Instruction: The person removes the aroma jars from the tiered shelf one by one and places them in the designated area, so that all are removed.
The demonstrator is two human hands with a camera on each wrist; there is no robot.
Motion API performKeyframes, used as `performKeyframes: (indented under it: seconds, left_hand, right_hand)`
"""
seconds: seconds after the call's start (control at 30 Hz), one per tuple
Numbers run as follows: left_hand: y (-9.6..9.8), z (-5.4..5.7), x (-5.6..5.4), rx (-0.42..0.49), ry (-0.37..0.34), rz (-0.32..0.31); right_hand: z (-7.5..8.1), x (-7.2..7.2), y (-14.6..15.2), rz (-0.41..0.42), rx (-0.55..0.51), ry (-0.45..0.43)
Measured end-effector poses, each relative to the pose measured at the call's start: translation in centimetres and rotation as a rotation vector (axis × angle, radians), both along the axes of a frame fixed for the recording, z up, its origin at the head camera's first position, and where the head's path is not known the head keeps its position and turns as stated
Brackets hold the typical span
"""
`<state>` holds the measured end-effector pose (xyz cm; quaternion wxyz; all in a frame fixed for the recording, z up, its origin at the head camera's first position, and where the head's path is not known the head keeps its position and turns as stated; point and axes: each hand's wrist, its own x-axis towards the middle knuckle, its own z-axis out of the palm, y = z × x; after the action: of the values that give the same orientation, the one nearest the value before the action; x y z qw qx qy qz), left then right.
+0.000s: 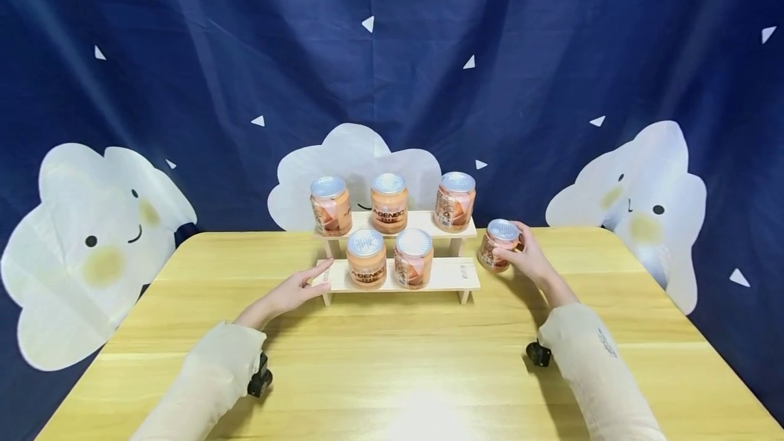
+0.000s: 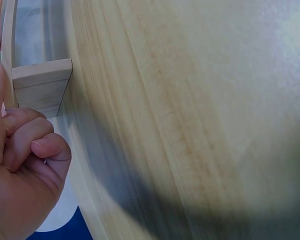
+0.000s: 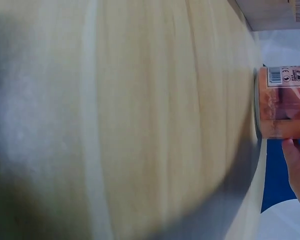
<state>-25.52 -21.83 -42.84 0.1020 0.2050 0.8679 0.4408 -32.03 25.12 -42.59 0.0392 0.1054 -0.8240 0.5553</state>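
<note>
A two-tier wooden display stand (image 1: pixel 450 269) stands on the table. My left hand (image 1: pixel 294 289) grips the left end of its lower board, thumb and forefinger apart along the end. In the left wrist view the other fingers (image 2: pixel 27 132) curl beside the stand's leg (image 2: pixel 42 82). To the right of the stand, my right hand (image 1: pixel 531 258) grips an orange jar (image 1: pixel 493 254) with a silver lid, thumb at its front. The right wrist view shows this jar (image 3: pixel 282 107) upright at the tabletop, its barcode label facing the camera.
Three similar jars line the upper board: a left one (image 1: pixel 331 213), a middle one (image 1: pixel 389 206) and a right one (image 1: pixel 454 206). Two more jars, one (image 1: pixel 367 264) beside another (image 1: pixel 413 264), stand on the lower board. Behind the table (image 1: pixel 392 359) hangs a dark blue curtain (image 1: pixel 429 73).
</note>
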Motion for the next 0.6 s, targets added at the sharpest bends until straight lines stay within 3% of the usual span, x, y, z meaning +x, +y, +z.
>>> performKeyframes:
  seconds: [0.27,0.5,0.6]
  left_hand:
    - [0.0,-0.3,0.0,0.01,-0.007,-0.006]
    - [-0.1,-0.5,-0.1,0.029,-0.021,0.004]
    - [-0.2,-0.5,-0.1,0.027,-0.011,-0.002]
  right_hand:
    - [1.0,1.0,0.5,-0.015,-0.042,-0.02]
    - [3.2,3.2,-0.5,-0.114,-0.112,0.096]
    - [3.8,4.0,-1.3,-0.117,-0.145,0.131]
